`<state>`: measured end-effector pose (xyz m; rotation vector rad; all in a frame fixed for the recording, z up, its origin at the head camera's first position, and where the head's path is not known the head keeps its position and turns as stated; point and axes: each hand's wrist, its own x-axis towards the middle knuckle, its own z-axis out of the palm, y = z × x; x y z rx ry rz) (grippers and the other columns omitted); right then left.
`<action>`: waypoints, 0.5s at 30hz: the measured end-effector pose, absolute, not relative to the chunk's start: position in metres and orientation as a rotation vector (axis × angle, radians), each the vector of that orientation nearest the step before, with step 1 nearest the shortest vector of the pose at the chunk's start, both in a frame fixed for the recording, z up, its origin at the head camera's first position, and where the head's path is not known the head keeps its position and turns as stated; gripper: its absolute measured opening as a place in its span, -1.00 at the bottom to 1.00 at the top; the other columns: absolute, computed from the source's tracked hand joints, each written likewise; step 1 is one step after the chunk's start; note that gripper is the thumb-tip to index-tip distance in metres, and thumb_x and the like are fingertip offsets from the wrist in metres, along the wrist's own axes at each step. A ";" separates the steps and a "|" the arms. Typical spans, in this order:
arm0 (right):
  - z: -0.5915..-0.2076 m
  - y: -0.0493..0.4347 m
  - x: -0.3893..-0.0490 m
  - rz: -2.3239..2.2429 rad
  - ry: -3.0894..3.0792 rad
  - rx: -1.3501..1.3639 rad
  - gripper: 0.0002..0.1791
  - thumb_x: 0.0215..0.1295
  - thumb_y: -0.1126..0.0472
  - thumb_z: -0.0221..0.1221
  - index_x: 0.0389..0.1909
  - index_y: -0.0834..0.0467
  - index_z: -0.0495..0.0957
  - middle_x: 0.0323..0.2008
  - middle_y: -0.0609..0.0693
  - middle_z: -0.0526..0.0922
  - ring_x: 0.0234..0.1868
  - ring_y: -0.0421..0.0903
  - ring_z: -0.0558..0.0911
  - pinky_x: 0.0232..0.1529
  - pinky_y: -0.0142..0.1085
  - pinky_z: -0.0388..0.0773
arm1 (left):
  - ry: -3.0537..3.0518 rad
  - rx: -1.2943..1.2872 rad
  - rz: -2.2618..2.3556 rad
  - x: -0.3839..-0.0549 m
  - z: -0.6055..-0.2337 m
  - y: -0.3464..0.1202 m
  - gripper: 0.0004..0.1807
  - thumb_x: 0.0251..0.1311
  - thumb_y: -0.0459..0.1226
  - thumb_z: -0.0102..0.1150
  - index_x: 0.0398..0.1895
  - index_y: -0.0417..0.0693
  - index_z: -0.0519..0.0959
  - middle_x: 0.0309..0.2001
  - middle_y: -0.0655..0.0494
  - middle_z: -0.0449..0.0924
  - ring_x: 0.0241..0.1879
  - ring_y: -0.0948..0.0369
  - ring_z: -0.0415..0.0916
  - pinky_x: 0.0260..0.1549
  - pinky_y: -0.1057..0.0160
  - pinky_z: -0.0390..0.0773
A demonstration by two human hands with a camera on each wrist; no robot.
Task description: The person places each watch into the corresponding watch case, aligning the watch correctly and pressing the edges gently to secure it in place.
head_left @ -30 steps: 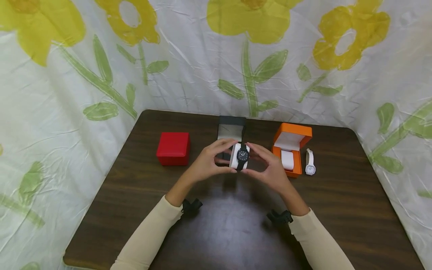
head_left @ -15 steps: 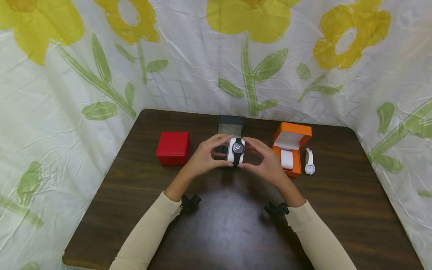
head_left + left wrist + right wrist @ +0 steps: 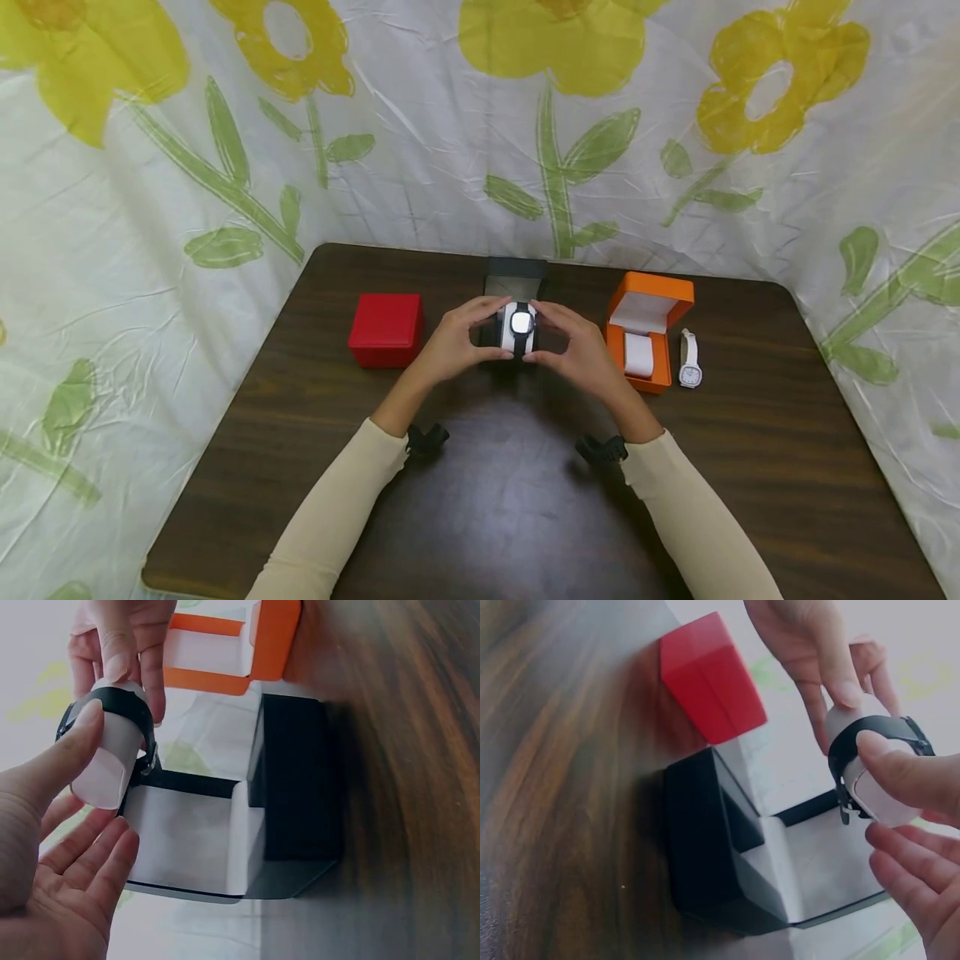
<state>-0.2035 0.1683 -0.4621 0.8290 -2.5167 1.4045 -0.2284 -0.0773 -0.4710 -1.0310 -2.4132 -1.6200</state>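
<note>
A black-strapped wristwatch (image 3: 522, 322) is wrapped round a white watch cushion (image 3: 106, 765), held face up between both hands. My left hand (image 3: 452, 343) grips one end of the cushion with thumb and fingertips; my right hand (image 3: 581, 348) grips the other end. In the left wrist view the left thumb also lies against the strap. Close behind and below the cushion stands a black watch box (image 3: 705, 847), its lid (image 3: 517, 268) raised and its lining pale. The hands partly cover this box in the head view.
A closed red box (image 3: 387, 327) sits left of the hands. At the right stands an open orange watch box (image 3: 660, 358) with a white cushion (image 3: 638, 356) inside, and a white-strapped watch (image 3: 689, 362) lies beside it. A flower-printed sheet hangs behind the dark wooden table (image 3: 750, 467).
Both hands have carried the watch and its cushion a little left and away from the body, over the black box. Glare now whitens the watch face. The other boxes have stayed put.
</note>
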 end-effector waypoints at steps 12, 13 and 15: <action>-0.476 0.161 -0.220 1.349 -2.591 0.788 -0.14 0.00 0.31 0.55 0.39 0.20 0.44 0.28 0.15 0.52 0.13 0.11 0.65 0.13 0.04 0.60 | -2.533 -0.947 -1.506 -0.240 -0.484 -0.078 -0.11 -0.07 -0.31 0.62 0.42 -0.10 0.45 0.27 -0.01 0.48 0.23 0.06 0.48 0.26 0.13 0.49; -0.477 0.161 -0.222 1.341 -2.608 0.778 -0.14 0.01 0.31 0.55 0.39 0.20 0.44 0.28 0.15 0.53 0.15 0.11 0.64 0.15 0.03 0.59 | -2.551 -0.936 -1.493 -0.241 -0.486 -0.078 -0.11 -0.07 -0.29 0.63 0.42 -0.10 0.45 0.27 0.00 0.49 0.23 0.06 0.48 0.26 0.12 0.49; -0.481 0.161 -0.223 1.324 -2.643 0.755 -0.14 0.01 0.31 0.55 0.40 0.20 0.43 0.27 0.16 0.54 0.18 0.11 0.62 0.19 0.01 0.57 | -2.588 -0.912 -1.465 -0.242 -0.489 -0.078 -0.12 -0.07 -0.27 0.63 0.41 -0.09 0.46 0.27 0.00 0.49 0.23 0.05 0.48 0.26 0.10 0.48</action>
